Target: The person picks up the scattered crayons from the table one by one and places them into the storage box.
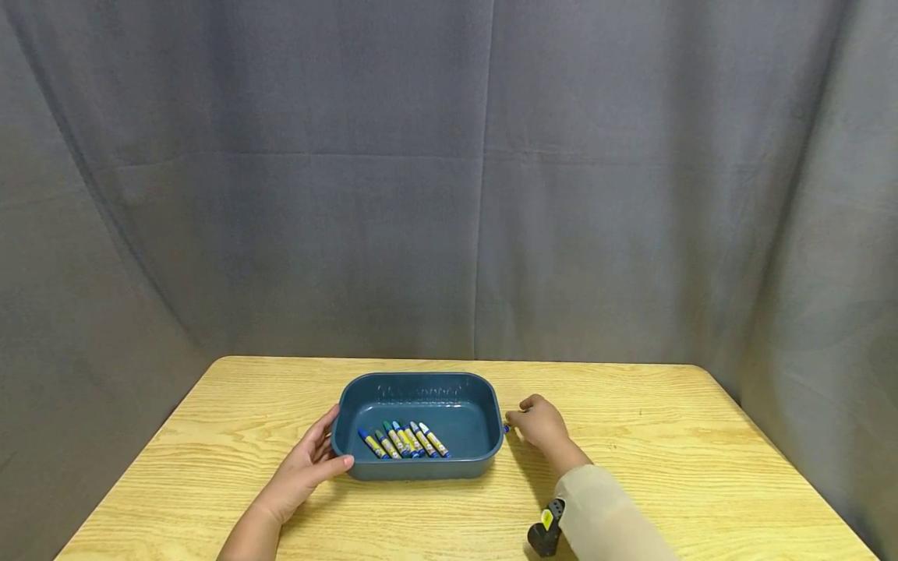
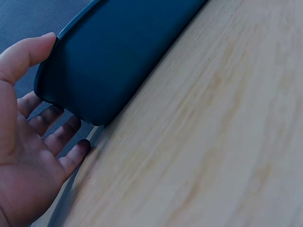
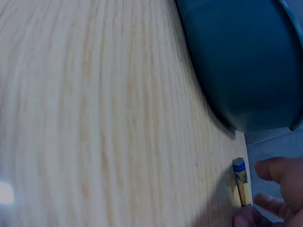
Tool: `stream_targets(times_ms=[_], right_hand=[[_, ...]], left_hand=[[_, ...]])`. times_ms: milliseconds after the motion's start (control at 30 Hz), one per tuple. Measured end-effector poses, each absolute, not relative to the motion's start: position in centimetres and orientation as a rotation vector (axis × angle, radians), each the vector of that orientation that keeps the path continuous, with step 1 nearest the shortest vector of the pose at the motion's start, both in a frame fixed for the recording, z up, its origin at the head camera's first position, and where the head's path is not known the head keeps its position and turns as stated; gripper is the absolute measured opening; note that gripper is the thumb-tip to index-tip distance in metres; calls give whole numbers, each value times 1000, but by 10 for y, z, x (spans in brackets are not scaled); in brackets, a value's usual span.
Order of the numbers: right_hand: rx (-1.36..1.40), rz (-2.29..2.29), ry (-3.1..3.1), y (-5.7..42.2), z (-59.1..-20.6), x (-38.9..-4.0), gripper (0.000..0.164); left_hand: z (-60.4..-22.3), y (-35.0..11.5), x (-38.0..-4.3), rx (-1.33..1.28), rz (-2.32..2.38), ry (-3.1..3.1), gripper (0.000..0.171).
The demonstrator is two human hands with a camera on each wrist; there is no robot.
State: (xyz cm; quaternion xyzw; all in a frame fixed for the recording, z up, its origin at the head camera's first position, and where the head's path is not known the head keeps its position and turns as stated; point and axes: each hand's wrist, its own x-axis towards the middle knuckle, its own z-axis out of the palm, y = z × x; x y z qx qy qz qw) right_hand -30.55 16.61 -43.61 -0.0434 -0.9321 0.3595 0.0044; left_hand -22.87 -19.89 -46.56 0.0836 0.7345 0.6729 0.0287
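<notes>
A dark teal rectangular tray (image 1: 421, 467) stands on the table, with several crayons (image 1: 403, 441) lying side by side in its front left part. My left hand (image 1: 303, 470) holds the tray's front left corner, thumb at the front rim and fingers along the left side; the left wrist view shows the thumb against the rim. To the right of the tray is my right hand (image 1: 542, 425), thumb and fingers spread apart. Close to its fingertips, a blue-and-yellow crayon (image 3: 242, 182) shows in the right wrist view, outside the tray; only its blue end is visible in the head view.
The light wooden table (image 1: 666, 452) carries the tray near its middle. A grey curtain (image 1: 449, 195) hangs behind it and along both sides. A black device with a yellow mark (image 1: 546, 530) is strapped at the right wrist.
</notes>
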Motion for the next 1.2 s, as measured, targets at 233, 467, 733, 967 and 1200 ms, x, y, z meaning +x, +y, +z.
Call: stream_targets(times_ms=[233,467,733,967,1200], right_hand=[[-273,1082,-2906,158,-435,-308,47],[-268,999,-2953,154,-437,-310,39],[-200,1046,-2915,159,-437,-310,38],[-188,1379,-2771,161,-439,-313,46],[-151,1690,-2630,159,-432,-314,49]], left_hand=[[-464,-199,-228,270,2080,2287,86],[-465,-199,-228,256,2075,2266,87],[-464,-199,-229,274,2065,2276,88],[-463,-199,-228,251,2058,2285,88],[-464,-199,-227,258,2062,2274,87]])
